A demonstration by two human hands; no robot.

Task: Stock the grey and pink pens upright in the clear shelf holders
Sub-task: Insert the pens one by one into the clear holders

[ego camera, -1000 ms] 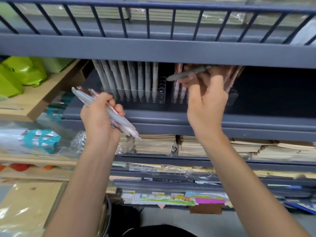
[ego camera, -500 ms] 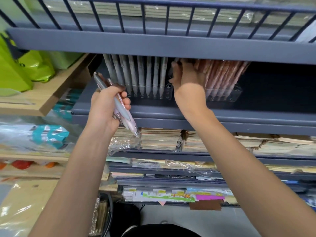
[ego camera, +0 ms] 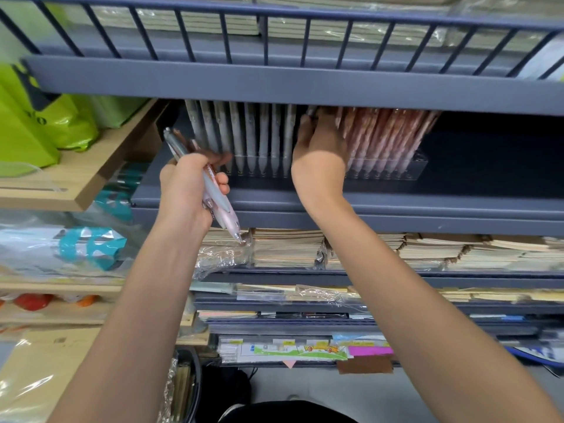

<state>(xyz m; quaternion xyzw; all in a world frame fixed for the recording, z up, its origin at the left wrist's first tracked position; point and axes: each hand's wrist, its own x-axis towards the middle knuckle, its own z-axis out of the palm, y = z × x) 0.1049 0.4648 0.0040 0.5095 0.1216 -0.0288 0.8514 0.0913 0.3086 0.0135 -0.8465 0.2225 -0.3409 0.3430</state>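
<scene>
Grey pens [ego camera: 253, 138] stand upright in a clear holder [ego camera: 244, 174] on the dark shelf. To their right, pink pens [ego camera: 384, 138] fill a second clear holder [ego camera: 419, 166]. My right hand [ego camera: 320, 151] reaches in between the two rows. Its fingers curl round a grey pen [ego camera: 309, 112]; only the pen's top end shows at my fingertips. My left hand [ego camera: 186, 193] grips a bundle of grey and pink pens [ego camera: 218, 203] in front of the shelf edge, tips pointing down and right.
The upper shelf's beam [ego camera: 274, 87] hangs low over the pen tops. The shelf lip [ego camera: 396, 209] runs below the holders. Wrapped notebook stacks [ego camera: 287, 248] lie underneath. Green bags [ego camera: 36, 123] and a wooden shelf [ego camera: 91, 178] are at the left.
My right hand swung the grey pen from lying sideways to upright and lowered it between the two rows. My left hand brought its bundle up closer to the shelf.
</scene>
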